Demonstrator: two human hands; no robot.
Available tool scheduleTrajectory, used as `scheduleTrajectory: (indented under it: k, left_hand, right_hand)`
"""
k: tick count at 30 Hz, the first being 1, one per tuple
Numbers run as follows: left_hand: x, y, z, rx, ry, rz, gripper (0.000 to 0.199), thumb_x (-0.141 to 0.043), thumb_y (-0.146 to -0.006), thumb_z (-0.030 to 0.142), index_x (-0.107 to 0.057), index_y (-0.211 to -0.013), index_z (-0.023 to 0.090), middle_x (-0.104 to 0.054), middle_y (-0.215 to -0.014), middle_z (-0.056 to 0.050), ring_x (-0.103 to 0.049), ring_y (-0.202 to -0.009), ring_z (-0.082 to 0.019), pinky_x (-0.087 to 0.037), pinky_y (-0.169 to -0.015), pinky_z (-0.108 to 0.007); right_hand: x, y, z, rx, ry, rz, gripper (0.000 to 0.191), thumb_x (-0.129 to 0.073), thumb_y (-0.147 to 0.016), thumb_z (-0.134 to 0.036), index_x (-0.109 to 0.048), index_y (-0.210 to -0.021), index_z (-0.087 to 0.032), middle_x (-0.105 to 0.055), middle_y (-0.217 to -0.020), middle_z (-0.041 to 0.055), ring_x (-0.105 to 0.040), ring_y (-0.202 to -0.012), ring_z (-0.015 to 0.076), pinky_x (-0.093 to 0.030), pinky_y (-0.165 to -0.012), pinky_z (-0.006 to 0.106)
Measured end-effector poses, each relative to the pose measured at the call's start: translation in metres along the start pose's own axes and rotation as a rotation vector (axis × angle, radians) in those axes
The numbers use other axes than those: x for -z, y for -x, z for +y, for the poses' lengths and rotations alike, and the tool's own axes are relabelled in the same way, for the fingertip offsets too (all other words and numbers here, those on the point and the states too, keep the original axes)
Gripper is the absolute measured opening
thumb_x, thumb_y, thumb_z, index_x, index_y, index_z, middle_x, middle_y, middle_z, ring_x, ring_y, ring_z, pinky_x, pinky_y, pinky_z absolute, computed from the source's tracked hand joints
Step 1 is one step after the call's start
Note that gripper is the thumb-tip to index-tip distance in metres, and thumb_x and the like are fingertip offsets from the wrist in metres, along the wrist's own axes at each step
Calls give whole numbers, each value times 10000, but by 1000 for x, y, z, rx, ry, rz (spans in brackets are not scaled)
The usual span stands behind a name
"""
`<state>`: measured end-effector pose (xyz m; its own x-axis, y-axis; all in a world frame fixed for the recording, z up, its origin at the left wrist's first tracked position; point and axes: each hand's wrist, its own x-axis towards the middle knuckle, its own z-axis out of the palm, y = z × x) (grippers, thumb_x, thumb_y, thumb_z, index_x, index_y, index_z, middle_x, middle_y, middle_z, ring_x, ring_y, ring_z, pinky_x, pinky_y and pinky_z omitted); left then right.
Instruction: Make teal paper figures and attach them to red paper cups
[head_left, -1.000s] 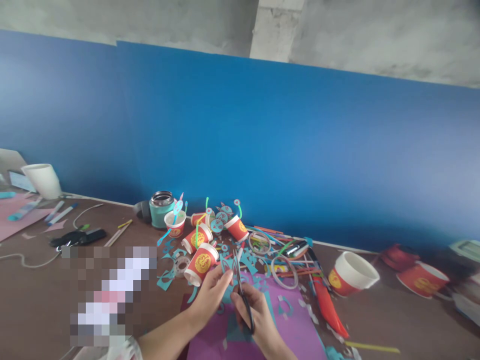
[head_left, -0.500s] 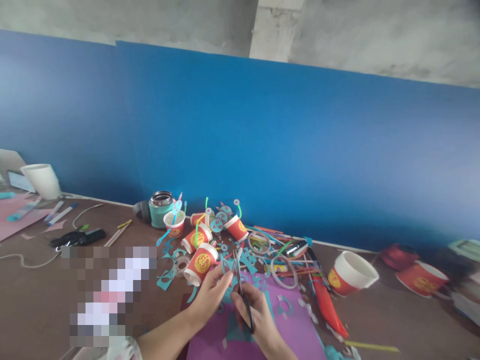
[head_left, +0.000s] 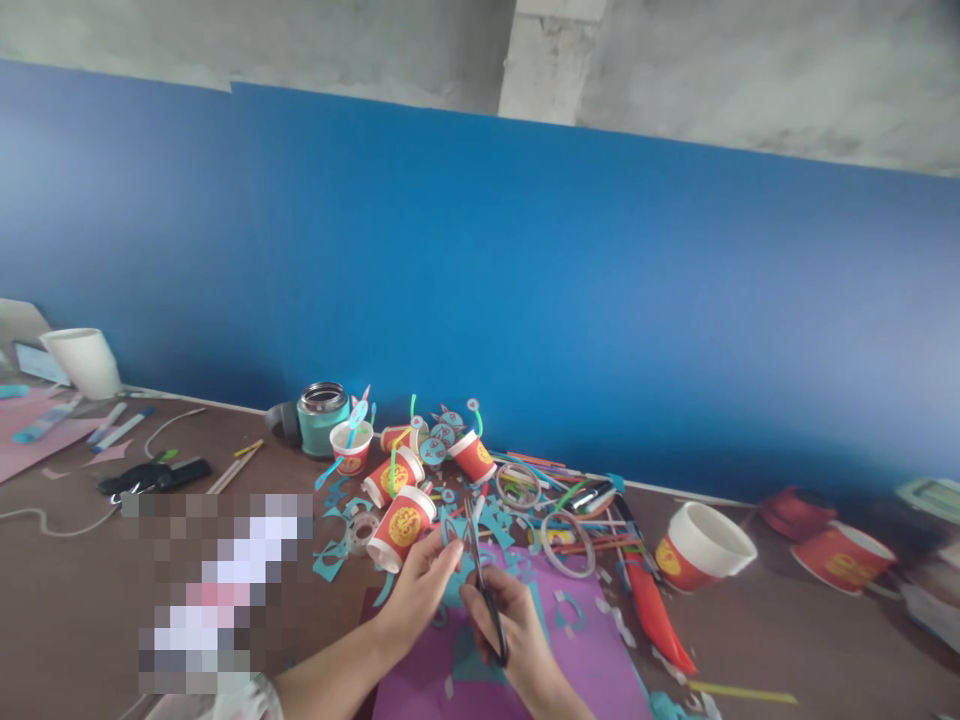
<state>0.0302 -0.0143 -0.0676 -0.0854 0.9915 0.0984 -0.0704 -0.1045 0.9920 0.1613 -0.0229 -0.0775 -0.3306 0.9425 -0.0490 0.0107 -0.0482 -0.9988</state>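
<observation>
My right hand (head_left: 508, 622) is closed round the black handles of a pair of scissors (head_left: 491, 610), whose blades point up and away from me. Between the thumb and fingers of my left hand (head_left: 426, 578) is a small piece of blue paper (head_left: 451, 532) with drawn outlines, close beside the blades. Under both hands lies a purple sheet (head_left: 577, 655), with a darker blue-green piece of paper (head_left: 476, 655) on it. Cut blue scraps (head_left: 330, 560) are scattered around. A red and white paper cup (head_left: 403, 527) lies on its side just beyond my left hand.
Several tipped cups and cut-out faces (head_left: 435, 447) cluster ahead, beside a teal thermos (head_left: 322, 420). Tape rolls (head_left: 568, 545), straws and a red pouch (head_left: 660, 615) lie to the right, near another paper cup (head_left: 703, 547). Keys (head_left: 154, 476) and a cable are at left. A blue partition (head_left: 480, 280) stands behind.
The scissor blades look slightly more spread apart now. Both hands stay in almost the same place, and the cut-out in the far left cup has shifted slightly to the right.
</observation>
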Motion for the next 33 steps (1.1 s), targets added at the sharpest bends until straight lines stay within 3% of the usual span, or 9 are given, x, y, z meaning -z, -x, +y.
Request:
scheduleTrajectory:
  k: [11,19,24,26,31,33]
  left_hand:
    - [1,0,-1,-11,-14,46,381,-590,-716,519,-538,-560,175,-462,-545,33,-427,-582,-127,-369,-588,-228]
    - [2,-2,-12,56,19,119,357,-619,-686,523,-578,-613,175,-485,-554,34,-460,-593,-135,-382,-577,-237]
    - [3,-1,-14,157,74,179,323,-624,-681,488,-634,-761,176,-592,-719,-5,-537,-768,-186,-420,-707,-267]
    - [3,0,-11,125,91,110,277,-609,-705,448,-648,-752,178,-620,-797,-27,-545,-841,-204,-423,-754,-277]
    - [3,1,0,-59,69,-313,234,-560,-758,358,-641,-651,167,-589,-796,-37,-521,-779,-187,-420,-737,-280]
    - [2,2,2,-81,76,-358,237,-553,-772,371,-648,-711,163,-580,-801,-40,-513,-770,-186,-413,-729,-282]
  right_hand:
    - [2,-1,2,-19,21,2,396,-685,-674,-527,-511,-652,-172,-378,-375,-95,-300,-279,34,-222,-291,157]
    - [2,-1,-2,-46,57,-2,386,-690,-669,-508,-509,-630,-170,-368,-362,-95,-307,-268,36,-201,-278,152]
    - [3,-1,0,-37,63,19,408,-641,-696,-548,-507,-631,-168,-380,-354,-88,-321,-273,44,-210,-291,160]
    - [4,-2,0,27,25,65,407,-612,-722,-556,-519,-656,-165,-414,-375,-77,-348,-301,48,-245,-321,163]
    - [8,-4,-2,80,-53,168,428,-646,-675,-577,-493,-618,-181,-425,-343,-70,-346,-306,57,-255,-338,178]
    - [9,-4,-3,74,-70,165,447,-652,-654,-594,-480,-590,-187,-428,-325,-63,-340,-297,60,-249,-335,184]
